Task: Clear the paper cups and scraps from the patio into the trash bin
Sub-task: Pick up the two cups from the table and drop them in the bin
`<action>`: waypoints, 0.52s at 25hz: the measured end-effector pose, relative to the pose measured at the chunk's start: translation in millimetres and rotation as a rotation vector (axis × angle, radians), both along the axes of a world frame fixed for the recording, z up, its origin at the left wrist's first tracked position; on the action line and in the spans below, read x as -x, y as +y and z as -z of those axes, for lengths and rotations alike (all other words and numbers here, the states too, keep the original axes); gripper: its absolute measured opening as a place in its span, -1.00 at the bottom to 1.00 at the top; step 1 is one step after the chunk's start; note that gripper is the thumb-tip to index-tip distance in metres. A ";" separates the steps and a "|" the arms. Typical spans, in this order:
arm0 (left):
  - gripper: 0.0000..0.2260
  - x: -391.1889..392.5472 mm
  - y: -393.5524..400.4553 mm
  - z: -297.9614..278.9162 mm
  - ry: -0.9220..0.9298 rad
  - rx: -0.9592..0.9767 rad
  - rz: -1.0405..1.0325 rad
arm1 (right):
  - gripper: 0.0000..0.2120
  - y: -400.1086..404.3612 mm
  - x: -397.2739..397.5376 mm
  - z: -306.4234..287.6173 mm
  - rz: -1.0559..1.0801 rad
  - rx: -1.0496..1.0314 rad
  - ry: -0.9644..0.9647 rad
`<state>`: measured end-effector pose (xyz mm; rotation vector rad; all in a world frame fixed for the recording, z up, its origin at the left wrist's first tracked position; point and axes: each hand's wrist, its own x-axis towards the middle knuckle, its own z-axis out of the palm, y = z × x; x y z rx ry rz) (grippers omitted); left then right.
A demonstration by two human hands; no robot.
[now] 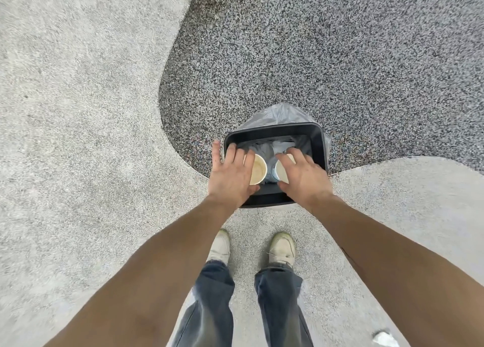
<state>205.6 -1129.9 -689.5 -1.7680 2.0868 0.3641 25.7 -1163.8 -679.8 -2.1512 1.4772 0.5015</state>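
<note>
At the near rim of the black trash bin (318, 142), both hands hover with fingers spread, gripping nothing: left hand (230, 175), right hand (301, 176). Under them, two paper cups, left cup (258, 169) and right cup (280, 171) (no readable print), sit over the grey liner (277, 114). One white scrap (385, 339) lies on the patio's near right.

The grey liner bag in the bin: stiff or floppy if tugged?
Probably floppy: the liner bag bunches in loose crinkled folds over the trash bin rim. Likely light and thin, so it might slip off the rim when pulled.
</note>
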 end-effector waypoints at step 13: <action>-0.28 -19.6 4.2 -102.7 0.145 0.104 -0.013 | -0.43 10.4 15.4 -106.3 -0.014 0.170 -0.070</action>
